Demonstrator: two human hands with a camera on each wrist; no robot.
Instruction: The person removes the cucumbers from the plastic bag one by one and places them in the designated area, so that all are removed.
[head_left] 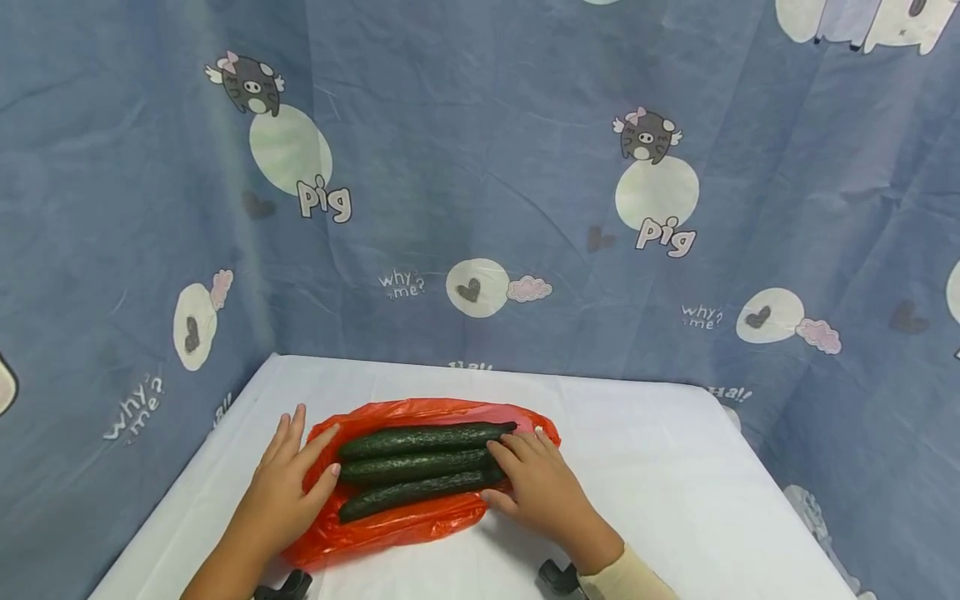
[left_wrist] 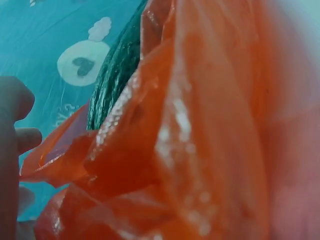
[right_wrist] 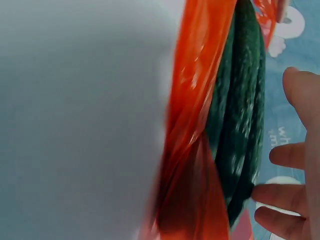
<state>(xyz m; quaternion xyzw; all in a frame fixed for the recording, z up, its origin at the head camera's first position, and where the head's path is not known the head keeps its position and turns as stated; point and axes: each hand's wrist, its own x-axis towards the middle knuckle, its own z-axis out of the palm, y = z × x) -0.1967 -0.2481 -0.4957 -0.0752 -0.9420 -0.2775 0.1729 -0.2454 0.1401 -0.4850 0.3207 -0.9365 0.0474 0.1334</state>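
Observation:
Three dark green cucumbers lie side by side on a spread red plastic bag (head_left: pixel 420 527): a back cucumber (head_left: pixel 427 438), a middle cucumber (head_left: pixel 416 467) and a front cucumber (head_left: pixel 416 494). My left hand (head_left: pixel 281 493) is at the bag's left edge, fingers spread, its thumb by the cucumbers' left ends. Over the right ends is my right hand (head_left: pixel 542 487), its fingers apart and hiding the tips of the middle and front ones. In the right wrist view, fingertips (right_wrist: pixel 275 197) are right at the cucumbers. Crumpled bag film (left_wrist: pixel 210 140) hides most of them from the left wrist view.
A white-covered table (head_left: pixel 675 475) carries the bag, with its surface extending to the right. Blue printed cloth (head_left: pixel 480 167) hangs behind and along both sides. Dark straps (head_left: pixel 558 577) show at the wrists.

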